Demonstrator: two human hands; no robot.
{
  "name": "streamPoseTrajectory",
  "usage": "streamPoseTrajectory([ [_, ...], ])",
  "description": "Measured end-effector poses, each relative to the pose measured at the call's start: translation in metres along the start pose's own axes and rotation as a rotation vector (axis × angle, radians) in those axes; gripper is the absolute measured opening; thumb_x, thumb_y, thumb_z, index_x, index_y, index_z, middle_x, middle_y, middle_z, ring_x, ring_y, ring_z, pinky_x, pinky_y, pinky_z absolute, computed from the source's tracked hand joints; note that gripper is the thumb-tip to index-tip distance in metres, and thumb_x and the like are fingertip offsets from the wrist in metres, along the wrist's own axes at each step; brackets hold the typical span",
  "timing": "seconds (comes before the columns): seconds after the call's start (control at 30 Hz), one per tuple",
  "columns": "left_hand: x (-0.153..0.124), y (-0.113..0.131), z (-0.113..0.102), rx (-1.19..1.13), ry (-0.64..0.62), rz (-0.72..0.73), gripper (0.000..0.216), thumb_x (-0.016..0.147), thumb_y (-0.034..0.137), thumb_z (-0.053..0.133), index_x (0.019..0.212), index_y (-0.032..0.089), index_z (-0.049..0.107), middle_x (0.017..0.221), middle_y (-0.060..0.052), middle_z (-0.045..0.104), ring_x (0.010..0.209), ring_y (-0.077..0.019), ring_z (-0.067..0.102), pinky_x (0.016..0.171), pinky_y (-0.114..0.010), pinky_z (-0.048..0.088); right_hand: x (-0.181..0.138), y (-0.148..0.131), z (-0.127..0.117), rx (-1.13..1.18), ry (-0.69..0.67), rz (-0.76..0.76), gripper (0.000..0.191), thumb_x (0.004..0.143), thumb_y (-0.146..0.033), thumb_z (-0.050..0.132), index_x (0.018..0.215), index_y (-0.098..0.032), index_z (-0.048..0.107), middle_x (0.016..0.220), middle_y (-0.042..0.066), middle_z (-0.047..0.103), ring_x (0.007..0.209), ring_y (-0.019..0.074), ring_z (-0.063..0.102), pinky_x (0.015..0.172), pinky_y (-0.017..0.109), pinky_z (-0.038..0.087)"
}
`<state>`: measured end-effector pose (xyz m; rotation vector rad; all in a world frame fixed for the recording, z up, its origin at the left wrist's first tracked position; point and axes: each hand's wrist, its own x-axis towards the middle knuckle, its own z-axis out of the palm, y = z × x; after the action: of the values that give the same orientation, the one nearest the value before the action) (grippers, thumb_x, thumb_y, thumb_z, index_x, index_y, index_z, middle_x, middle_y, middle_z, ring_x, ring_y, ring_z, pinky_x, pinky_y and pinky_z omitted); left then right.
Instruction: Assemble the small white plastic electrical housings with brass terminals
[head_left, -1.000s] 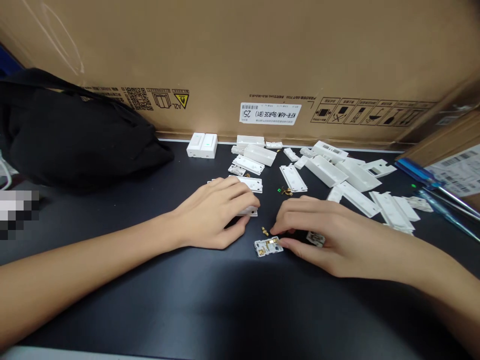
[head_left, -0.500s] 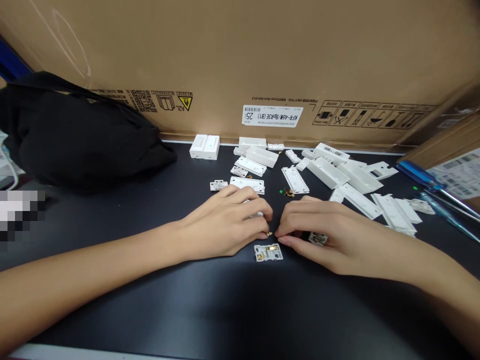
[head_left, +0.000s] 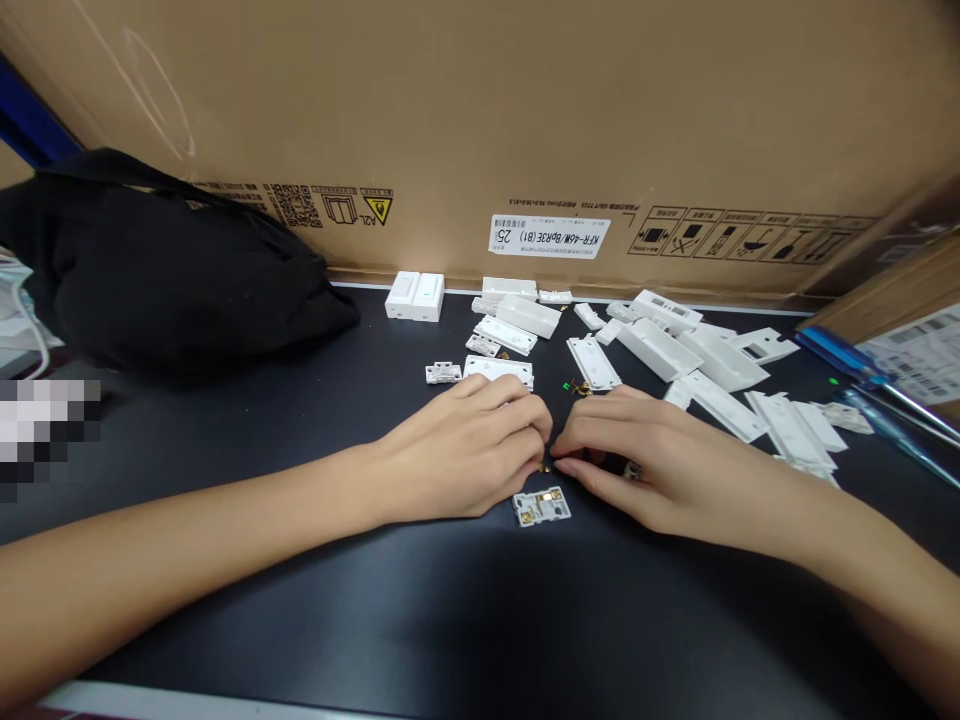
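Black table (head_left: 315, 610), carton (head_left: 480, 120) behind. White plastic parts (head_left: 656, 348) laid out far right, near space kept free for work. Left hand (head_left: 465, 450), right hand (head_left: 645, 462) held together at tiny brass piece (head_left: 544, 467); grip unclear. White base (head_left: 541, 506) just nearer.

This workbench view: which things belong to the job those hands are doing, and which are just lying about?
At work: the left hand, right hand, a tiny brass part between them, the white plastic base with brass contacts.
Lying about: the black bag, cardboard carton, blue-handled screwdrivers, loose white plastic housings.
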<state>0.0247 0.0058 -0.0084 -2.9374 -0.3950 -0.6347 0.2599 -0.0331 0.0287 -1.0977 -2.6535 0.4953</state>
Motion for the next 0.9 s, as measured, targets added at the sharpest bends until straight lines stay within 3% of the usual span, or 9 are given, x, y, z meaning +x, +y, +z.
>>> streamPoseTrajectory([
  [0.4,-0.004,-0.002,0.002,-0.077,0.032,-0.019,0.022,0.104,0.021,0.051,0.094,0.014,0.069,0.109,-0.007,0.07,0.098,-0.0233,0.055,0.078,-0.037,0.042,0.002,-0.002,0.006,0.007,-0.029,-0.004,0.02,0.101,-0.026,0.054,0.095,-0.021,0.072,0.086,0.004,0.067,0.08,0.0202,0.065,0.081,0.036,0.046],
  [0.63,-0.007,-0.003,0.001,-0.235,0.075,-0.013,0.02,0.1,0.031,0.059,0.094,0.017,0.07,0.105,-0.008,0.07,0.099,-0.0236,0.059,0.081,-0.038,0.043,0.001,-0.001,0.006,0.038,-0.049,-0.046,0.021,0.101,-0.021,0.053,0.098,-0.019,0.074,0.088,0.004,0.068,0.081,0.0187,0.065,0.08,0.033,0.046],
  [0.9,-0.008,-0.002,-0.001,-0.314,0.093,-0.01,0.025,0.095,0.041,0.06,0.091,0.017,0.065,0.097,-0.007,0.068,0.09,-0.0229,0.058,0.078,-0.039,0.041,0.0,-0.001,0.016,-0.133,0.016,-0.102,0.018,0.099,-0.011,0.053,0.088,-0.016,0.067,0.084,0.005,0.063,0.078,0.0192,0.06,0.075,0.033,0.045],
])
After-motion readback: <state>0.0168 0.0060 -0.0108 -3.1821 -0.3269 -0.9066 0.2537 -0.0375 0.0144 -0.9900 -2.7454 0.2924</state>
